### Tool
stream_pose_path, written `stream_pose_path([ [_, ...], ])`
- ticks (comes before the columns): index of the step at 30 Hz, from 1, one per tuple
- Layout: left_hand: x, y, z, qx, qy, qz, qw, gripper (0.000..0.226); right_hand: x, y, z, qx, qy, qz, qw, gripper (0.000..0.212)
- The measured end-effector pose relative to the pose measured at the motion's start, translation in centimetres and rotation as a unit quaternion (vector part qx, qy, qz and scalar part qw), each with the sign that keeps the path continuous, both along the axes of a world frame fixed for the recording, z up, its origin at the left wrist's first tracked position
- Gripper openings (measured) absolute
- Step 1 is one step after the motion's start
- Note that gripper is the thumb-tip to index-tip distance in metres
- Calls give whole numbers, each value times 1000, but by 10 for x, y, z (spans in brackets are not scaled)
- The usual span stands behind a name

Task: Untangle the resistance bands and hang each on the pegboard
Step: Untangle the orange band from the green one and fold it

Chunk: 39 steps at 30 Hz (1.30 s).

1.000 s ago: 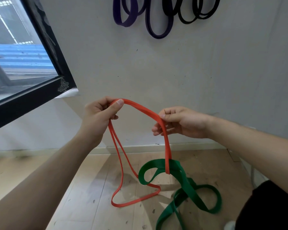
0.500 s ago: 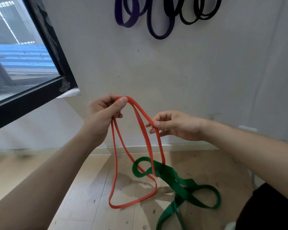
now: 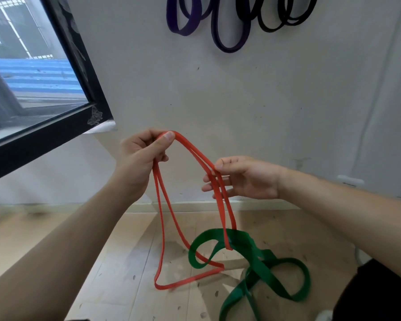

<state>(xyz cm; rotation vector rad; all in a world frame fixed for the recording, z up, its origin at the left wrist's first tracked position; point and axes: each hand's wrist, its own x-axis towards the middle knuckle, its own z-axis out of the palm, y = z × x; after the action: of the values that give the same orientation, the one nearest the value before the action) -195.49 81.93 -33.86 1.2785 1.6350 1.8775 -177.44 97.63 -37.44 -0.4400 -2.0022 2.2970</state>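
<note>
A thin red resistance band hangs in loops from both hands down toward the floor. My left hand pinches its top fold between thumb and fingers. My right hand pinches two red strands between thumb and fingers a little lower and to the right. Those strands pass down through a loop of a wide green band that lies coiled on the wooden floor. Purple bands and black bands hang on the wall above; their hooks are out of view.
A black-framed window juts out at the left at hand height. The grey wall stands straight ahead with a baseboard. The wooden floor lies below. A dark garment shows at the bottom right.
My right hand has let the strands slide and taken them again farther right, now holding two red strands. The red loop has spread apart and the band has lifted slightly through the green loop.
</note>
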Motion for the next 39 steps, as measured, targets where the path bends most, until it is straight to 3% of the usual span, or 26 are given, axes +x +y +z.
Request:
stream_pose_path([
  [12,-22,-2,-14,-40,14,34,998,18,7,11,7,-21,75,-112,991,18],
  [21,-21,3,-16,-60,28,29,997,20,18,13,16,63,66,-95,991,12],
  [25,-24,2,-19,-99,11,-12,995,19,20,13,14,34,71,-84,993,14],
  [29,-25,-1,-22,-155,-2,-74,985,32,23,16,14,8,60,-70,996,32],
  [34,-4,3,-22,-205,25,-186,960,48,19,7,10,-18,86,-67,994,22],
  [39,32,16,-23,-183,103,-162,964,38,13,2,4,18,77,-53,995,25],
])
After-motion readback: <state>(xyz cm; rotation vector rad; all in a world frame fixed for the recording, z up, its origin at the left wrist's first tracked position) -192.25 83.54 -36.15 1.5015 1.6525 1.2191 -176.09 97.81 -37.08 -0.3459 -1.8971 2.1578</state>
